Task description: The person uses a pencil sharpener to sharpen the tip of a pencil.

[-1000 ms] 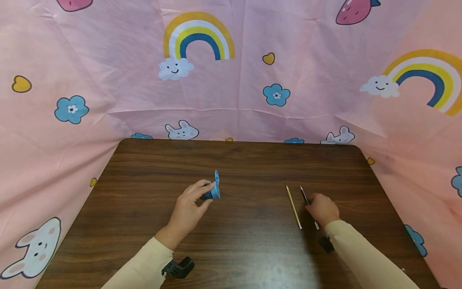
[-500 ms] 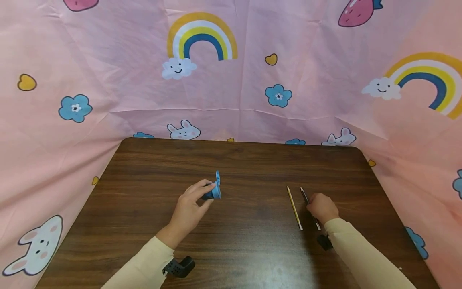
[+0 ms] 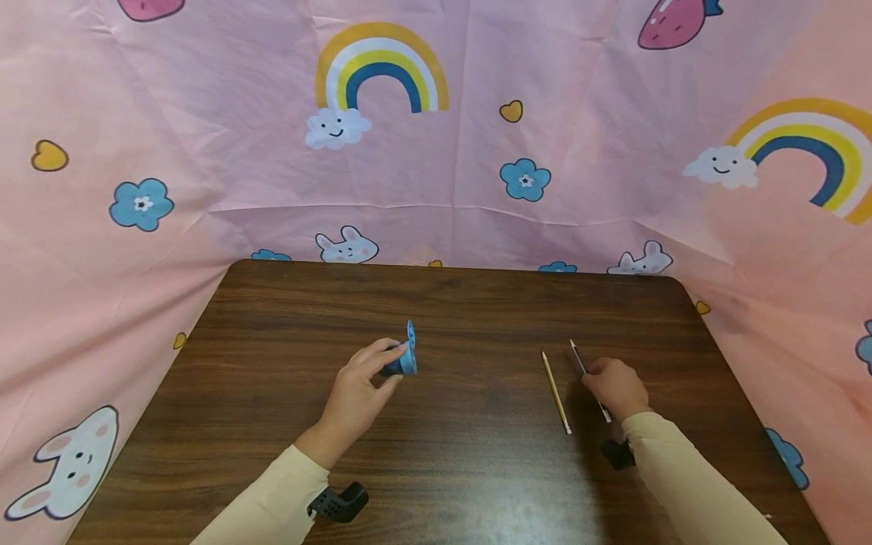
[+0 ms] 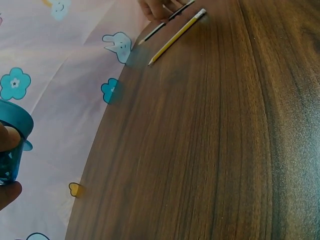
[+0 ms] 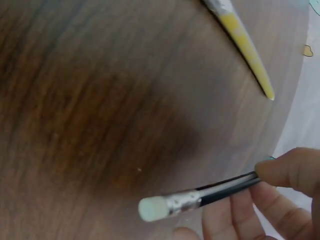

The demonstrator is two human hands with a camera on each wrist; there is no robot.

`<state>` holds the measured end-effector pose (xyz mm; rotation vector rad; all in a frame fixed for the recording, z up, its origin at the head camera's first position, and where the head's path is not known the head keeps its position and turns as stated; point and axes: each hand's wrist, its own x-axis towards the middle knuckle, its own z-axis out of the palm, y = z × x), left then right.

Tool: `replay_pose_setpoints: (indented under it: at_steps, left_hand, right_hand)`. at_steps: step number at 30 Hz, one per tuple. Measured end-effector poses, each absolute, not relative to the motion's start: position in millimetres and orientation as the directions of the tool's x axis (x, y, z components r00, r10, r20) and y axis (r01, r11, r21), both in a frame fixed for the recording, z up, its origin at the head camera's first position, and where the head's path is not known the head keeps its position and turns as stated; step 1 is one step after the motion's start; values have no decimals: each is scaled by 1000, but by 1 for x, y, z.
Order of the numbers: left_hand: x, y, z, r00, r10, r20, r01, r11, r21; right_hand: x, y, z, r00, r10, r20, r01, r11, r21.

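My left hand [image 3: 354, 401] holds a small blue container [image 3: 409, 360] above the table, thumb and fingers on its sides. Its round lid is flipped up. In the left wrist view the container [image 4: 15, 120] has a see-through lower body. To the right, my right hand [image 3: 620, 387] pinches a black pencil [image 3: 577, 356] near its middle. The right wrist view shows that pencil's pale eraser [image 5: 153, 208] and metal band, with the thumb on the shaft. A yellow pencil [image 3: 556, 392] lies on the table just left of the right hand, its sharpened tip pointing away from me.
The dark wood-grain table [image 3: 436, 469] has rounded far corners. A pink cloth [image 3: 579, 91] printed with rainbows, rabbits and flowers hangs behind it and along both sides. Each wrist carries a black camera [image 3: 338, 503].
My right hand has lifted the black pencil slightly, shifting it a little away and to the right. The left hand with the container and the yellow pencil stay in place.
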<state>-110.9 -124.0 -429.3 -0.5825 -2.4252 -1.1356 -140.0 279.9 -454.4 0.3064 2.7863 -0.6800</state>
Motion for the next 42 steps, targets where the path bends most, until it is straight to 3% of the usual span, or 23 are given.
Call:
replay_pose_setpoints:
  at_steps: [7,22,32,42]
  left_hand:
    - [-113,-125,-426,-843,201,498,512,583,631]
    - [-112,-125,-424,-844,199,498,511,580,634]
    - [-110,-125,-422,-854,200,481,499,578,646]
    - [-108,-125,-421,-848,220,482,510,584,632]
  right_hand:
    - [-143,277,-448,-968,132,-214,215,873,-437]
    - [-142,248,-429,-994,-67,87,-93,933,-349]
    - [-137,229,-423,-961,-172,217,-236,920,-312]
    - [-135,218,-416,-872,-343,350,-434,871,-229]
